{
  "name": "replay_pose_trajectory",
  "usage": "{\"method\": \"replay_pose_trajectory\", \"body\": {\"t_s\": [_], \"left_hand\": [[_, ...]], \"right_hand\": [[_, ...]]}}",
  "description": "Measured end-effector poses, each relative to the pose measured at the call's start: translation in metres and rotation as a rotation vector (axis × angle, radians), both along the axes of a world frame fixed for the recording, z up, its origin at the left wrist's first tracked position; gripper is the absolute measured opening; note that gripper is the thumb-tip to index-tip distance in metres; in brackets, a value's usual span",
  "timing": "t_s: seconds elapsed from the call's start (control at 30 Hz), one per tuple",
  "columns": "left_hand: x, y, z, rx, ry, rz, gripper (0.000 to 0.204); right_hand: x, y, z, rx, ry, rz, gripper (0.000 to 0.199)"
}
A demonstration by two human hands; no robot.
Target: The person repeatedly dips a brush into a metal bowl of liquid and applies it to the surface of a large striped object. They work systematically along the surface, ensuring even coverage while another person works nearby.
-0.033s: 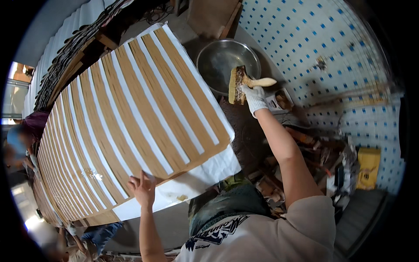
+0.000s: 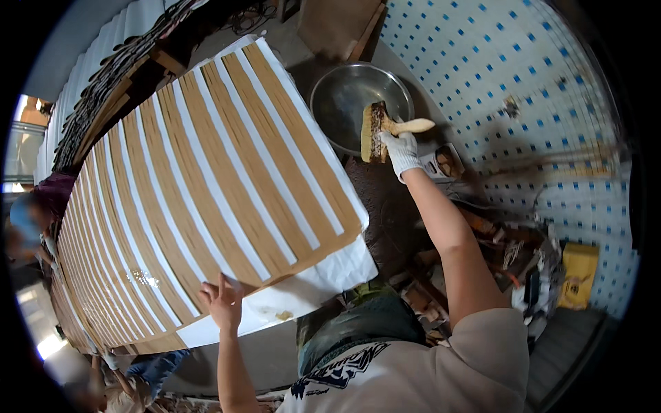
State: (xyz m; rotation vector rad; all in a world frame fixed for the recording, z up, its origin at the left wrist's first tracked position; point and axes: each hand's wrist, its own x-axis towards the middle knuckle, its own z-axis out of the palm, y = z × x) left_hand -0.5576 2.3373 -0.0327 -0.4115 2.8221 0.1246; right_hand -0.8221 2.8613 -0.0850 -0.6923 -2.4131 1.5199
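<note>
My right hand [image 2: 401, 149], in a white glove, grips a wide flat brush [image 2: 376, 132] with pale bristles, a dark-stained band and a light wooden handle. The brush is held over the near right rim of a round metal basin [image 2: 337, 103]. My left hand [image 2: 222, 301] is bare, its fingers apart, at the near edge of a long table. Under its fingertips lies a large sheet [image 2: 275, 227] of brown wood-grain strips with white bands between them. White sheeting [image 2: 323, 272] under it hangs over the near edge.
Two people [image 2: 31, 217] are by the table's far left, one with a gloved hand [image 2: 110, 359] at its edge. Scrap and debris [image 2: 430, 292] lie at my right, with a yellow package [image 2: 578, 275] beyond. A small white box [image 2: 443, 163] stands beside the basin. Stacked boards [image 2: 117, 89] line the left.
</note>
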Motion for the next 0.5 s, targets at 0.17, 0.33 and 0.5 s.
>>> {"method": "replay_pose_trajectory", "body": {"t_s": [0.17, 0.33, 0.5], "left_hand": [[-0.017, 0.005, 0.002, 0.023, -0.114, -0.008, 0.079], [-0.026, 0.016, 0.010, 0.039, -0.182, 0.014, 0.082], [-0.038, 0.018, 0.015, 0.042, -0.179, -0.008, 0.081]], "right_hand": [[-0.106, 0.041, -0.071, 0.515, -0.382, 0.163, 0.055], [-0.143, 0.026, -0.147, 0.566, -0.349, 0.393, 0.055], [-0.141, 0.016, -0.181, 0.601, -0.557, 0.488, 0.053]]}}
